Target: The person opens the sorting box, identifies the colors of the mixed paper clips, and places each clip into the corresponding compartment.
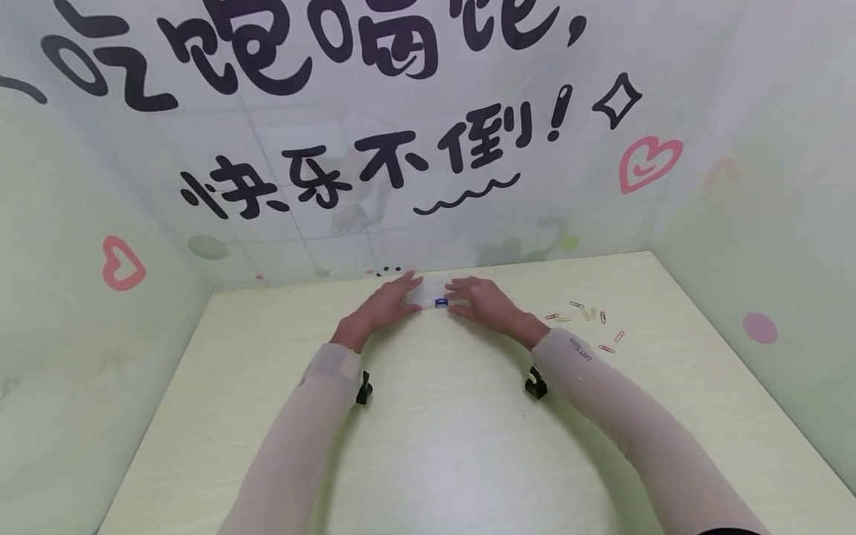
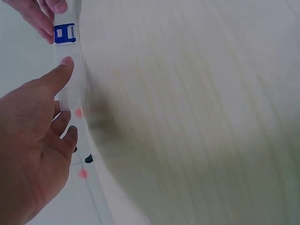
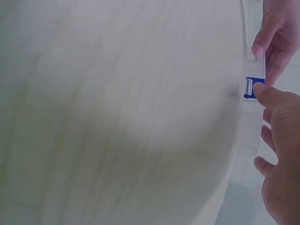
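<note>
A clear plastic box (image 1: 430,287) with a blue latch (image 1: 441,302) on its front sits at the far edge of the table, against the back wall. My left hand (image 1: 388,303) holds its left end, the thumb (image 2: 65,70) along the front and the fingers curled behind. At the right end, my right hand (image 1: 491,305) grips the box with its thumb (image 3: 263,91) at the blue latch and the other fingers on the far side. Partly hidden by both hands, the box shows its front face in the two wrist views.
Several coloured paper clips (image 1: 585,313) lie scattered on the table (image 1: 441,446), right of the right hand. A printed sheet (image 1: 348,186) with black lettering rises behind the table, and pale sheets flank both sides. Dark wrist mounts (image 1: 536,383) hang under the sleeves.
</note>
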Action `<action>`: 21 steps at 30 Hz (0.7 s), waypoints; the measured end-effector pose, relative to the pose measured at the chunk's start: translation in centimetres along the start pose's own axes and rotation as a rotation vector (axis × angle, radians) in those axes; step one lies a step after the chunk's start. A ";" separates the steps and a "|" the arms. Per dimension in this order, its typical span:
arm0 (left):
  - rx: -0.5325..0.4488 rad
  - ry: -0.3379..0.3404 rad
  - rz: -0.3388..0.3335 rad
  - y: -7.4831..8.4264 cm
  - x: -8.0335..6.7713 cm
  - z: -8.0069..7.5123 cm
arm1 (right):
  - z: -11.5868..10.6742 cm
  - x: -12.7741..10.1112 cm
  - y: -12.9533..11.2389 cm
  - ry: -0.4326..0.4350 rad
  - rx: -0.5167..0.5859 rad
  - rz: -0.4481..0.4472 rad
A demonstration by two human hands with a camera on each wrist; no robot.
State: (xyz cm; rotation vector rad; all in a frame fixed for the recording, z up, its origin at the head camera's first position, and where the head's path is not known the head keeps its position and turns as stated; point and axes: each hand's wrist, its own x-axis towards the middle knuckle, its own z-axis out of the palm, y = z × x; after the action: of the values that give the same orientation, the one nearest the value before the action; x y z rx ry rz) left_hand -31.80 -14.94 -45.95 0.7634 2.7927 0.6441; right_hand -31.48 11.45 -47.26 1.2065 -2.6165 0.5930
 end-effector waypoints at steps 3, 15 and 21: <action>-0.004 0.011 0.009 0.0 0.1 -0.1 | 0.0 0.0 0.0 0.023 -0.013 -0.018; 0.012 0.043 0.056 -0.1 0.1 0.0 | 0.1 0.2 -0.3 0.104 -0.087 -0.085; 0.013 0.043 0.041 0.0 0.0 -0.1 | 0.5 0.2 -0.5 0.131 -0.104 -0.075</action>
State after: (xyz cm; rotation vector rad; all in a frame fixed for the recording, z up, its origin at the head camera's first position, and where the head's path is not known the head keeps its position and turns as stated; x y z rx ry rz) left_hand -31.84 -14.97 -45.82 0.8216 2.8299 0.6577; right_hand -31.25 10.81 -47.56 1.1864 -2.4502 0.4972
